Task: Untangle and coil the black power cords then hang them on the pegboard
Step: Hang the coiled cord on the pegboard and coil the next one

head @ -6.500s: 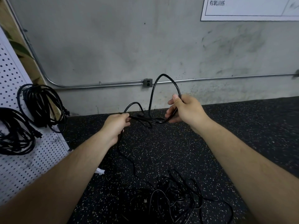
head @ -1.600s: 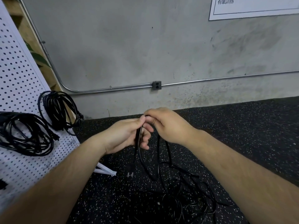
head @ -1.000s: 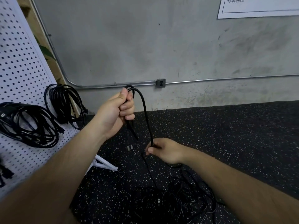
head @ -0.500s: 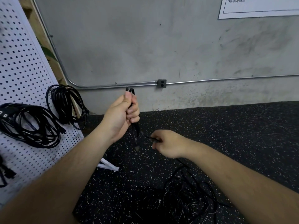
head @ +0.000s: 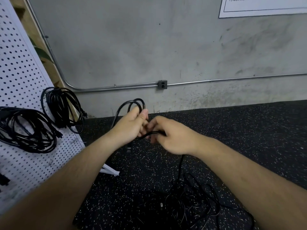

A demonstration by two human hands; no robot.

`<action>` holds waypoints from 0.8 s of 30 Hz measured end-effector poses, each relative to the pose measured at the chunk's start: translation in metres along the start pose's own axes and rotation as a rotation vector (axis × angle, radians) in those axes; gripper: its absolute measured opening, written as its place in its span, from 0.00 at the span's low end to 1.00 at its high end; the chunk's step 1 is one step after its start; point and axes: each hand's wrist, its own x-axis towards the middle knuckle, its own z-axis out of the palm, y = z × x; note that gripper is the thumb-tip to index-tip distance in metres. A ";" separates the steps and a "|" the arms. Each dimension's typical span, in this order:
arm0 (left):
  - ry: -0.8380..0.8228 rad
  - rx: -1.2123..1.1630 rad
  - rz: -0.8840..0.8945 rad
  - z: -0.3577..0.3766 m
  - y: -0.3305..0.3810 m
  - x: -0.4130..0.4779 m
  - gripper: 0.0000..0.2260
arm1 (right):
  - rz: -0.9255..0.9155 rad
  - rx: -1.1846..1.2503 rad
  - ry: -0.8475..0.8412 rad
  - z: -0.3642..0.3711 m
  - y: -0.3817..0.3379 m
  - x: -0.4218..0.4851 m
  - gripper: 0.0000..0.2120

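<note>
Right hand [head: 171,135] has come up from its low pull and closed in on the left hand [head: 131,125], which has dropped from its raised spot. The two now meet with fingers nearly touching, above the floor.

Starting at the left edge, the white pegboard [head: 21,90] leans there and carries two finished bundles. A wide coil [head: 25,130] hangs lower down, and a narrower coil [head: 63,108] hangs just right of it, near the board's edge. A dark item at the board's bottom left is cropped too hard to name.

On to the left hand: fingers curled tight, thumb on top, gripping the black power cord [head: 150,133]. A loop [head: 132,103] of it stands up above the fist, and a blurred plug [head: 129,149] dangles under the wrist.

Right hand next: fingers and thumb are curled round that same cord, pinching the short stretch that runs between the hands. Below its wrist the cord drops away to the tangle [head: 187,206] of black cords heaped on the speckled rubber floor [head: 240,130], bottom centre.

Behind, a metal conduit [head: 116,87] runs along the concrete wall [head: 149,47] to a grey outlet box [head: 162,84]. A white sign [head: 262,7] sits top right.
</note>
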 end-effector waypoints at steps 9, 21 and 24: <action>0.047 -0.204 -0.080 -0.014 -0.020 0.018 0.14 | 0.157 0.112 0.019 -0.030 0.054 -0.007 0.12; -0.085 -0.312 -0.446 -0.016 -0.033 0.022 0.14 | 0.024 -0.188 0.024 -0.042 0.049 -0.008 0.10; -0.130 -0.392 -0.427 -0.013 -0.029 0.024 0.15 | 0.039 -0.267 -0.039 -0.039 0.041 -0.005 0.11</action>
